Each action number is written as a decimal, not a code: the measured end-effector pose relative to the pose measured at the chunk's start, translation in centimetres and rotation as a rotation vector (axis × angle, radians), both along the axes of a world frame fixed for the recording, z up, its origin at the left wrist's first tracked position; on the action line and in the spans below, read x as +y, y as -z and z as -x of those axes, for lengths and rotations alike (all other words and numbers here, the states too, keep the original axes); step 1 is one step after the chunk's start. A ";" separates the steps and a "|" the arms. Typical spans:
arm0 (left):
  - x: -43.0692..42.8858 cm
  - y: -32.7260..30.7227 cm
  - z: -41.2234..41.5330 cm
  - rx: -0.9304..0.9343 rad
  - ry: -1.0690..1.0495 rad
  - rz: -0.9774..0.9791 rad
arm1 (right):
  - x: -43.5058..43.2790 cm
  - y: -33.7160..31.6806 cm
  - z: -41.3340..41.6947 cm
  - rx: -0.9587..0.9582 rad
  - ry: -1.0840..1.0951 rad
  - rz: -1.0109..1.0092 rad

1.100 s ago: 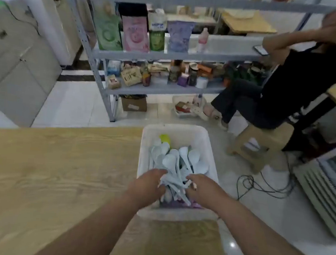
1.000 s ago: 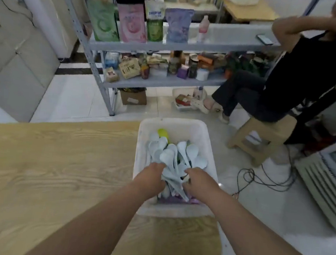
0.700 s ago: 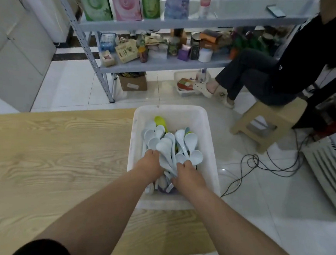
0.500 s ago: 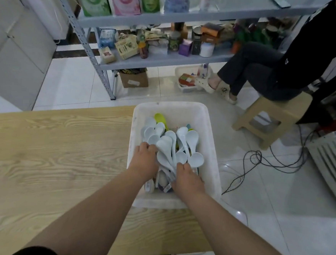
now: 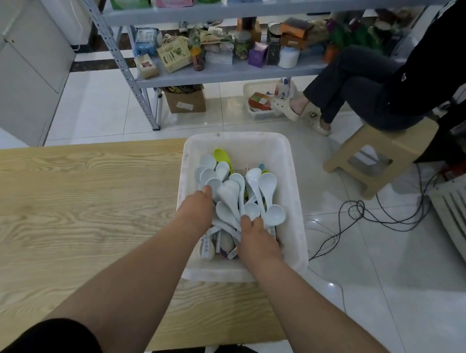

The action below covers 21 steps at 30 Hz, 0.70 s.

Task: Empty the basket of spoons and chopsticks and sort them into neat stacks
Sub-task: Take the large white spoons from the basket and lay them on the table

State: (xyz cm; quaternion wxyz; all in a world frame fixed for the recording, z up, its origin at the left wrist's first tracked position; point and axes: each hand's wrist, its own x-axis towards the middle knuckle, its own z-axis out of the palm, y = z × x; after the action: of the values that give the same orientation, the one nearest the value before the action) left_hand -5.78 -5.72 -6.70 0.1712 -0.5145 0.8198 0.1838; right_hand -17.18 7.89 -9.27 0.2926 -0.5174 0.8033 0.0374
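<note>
Spoons (image 5: 235, 201) bunched between your hands; left hand (image 5: 196, 211) slid forward, grip unclear; right hand (image 5: 255, 238) clasps handles; nothing lifted yet.

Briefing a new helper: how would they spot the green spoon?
On the wooden table, find the white basket at its right edge. At the basket's far end, beyond the pile of white spoons, lies the green spoon; its lime bowl stands out against their white.

Wooden table (image 5: 59, 205), metal shelving (image 5: 219, 73) with boxes and jars, seated person (image 5: 384, 85) on stool (image 5: 379, 153), floor cables (image 5: 361, 215)
</note>
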 end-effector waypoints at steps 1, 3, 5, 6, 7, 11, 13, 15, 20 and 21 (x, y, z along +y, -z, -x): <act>0.1 -0.3 0.0 0.042 -0.062 -0.038 | 0.0 0.1 0.0 -0.012 0.005 0.003; 0.3 -0.3 -0.4 0.158 -0.209 -0.092 | 0.3 0.3 0.3 -0.070 0.043 0.020; 0.7 -0.3 -0.9 0.306 -0.363 -0.174 | 0.7 0.2 0.7 -0.119 0.068 0.046; 1.0 -0.1 -1.2 0.388 -0.449 -0.234 | 0.9 0.0 0.9 -0.134 0.072 0.060; 1.4 0.1 -1.4 0.505 -0.566 -0.323 | 1.1 -0.2 1.1 -0.152 0.079 0.081; 3.7 -0.5 -2.3 1.007 -0.984 -0.730 | 2.1 -1.9 0.6 -0.221 0.089 0.225; 5.0 -1.5 -2.7 1.142 -1.005 -0.834 | 2.6 -2.8 -0.3 -0.249 0.088 0.300; 6.3 -2.2 -3.4 1.198 -0.975 -0.873 | 3.3 -3.5 -1.4 -0.273 0.078 0.372; 8.4 -2.4 -6.1 1.215 -1.187 -0.781 | 3.9 -5.1 -4.4 -0.524 -0.013 0.357; 8.5 -2.4 -6.9 1.196 -1.228 -0.759 | 3.2 -5.1 -4.3 -0.533 0.013 0.383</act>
State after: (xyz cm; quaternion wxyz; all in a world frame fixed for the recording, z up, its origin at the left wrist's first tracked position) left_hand 1.07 2.76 -4.27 -0.2495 -0.5870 0.2416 0.7313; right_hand -12.86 11.11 -4.19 0.3903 -0.5494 0.6942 -0.2530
